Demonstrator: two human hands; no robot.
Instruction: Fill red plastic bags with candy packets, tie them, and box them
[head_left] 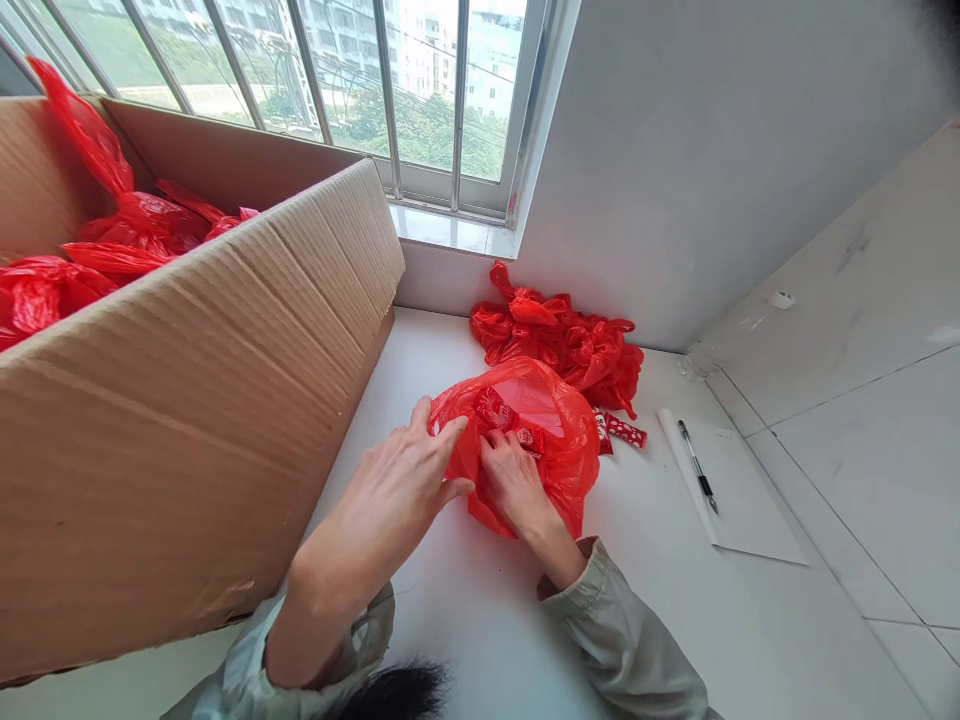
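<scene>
A thin red plastic bag [574, 425] stands open on the white tabletop, its mouth facing up. Inside it lie small red snack packets [496, 408] with printed wrappers. My right hand [514, 480] reaches into the bag beside these packets, fingers bent and close together. The fingertips are partly hidden, and what they hold cannot be made out. At the bag's left rim is my left hand [401, 475], thumb and fingers spread apart, the index finger against or very near the plastic. A few loose red packets [626, 431] lie just right of the bag.
Behind the bag, crumpled red plastic bags [559, 325] are heaped against the wall. A large cardboard box [225, 400] on the left holds several knotted red bags [146, 220]. To the right lies white paper [750, 500] with a black pen [697, 465]. A barred window [420, 100] is behind.
</scene>
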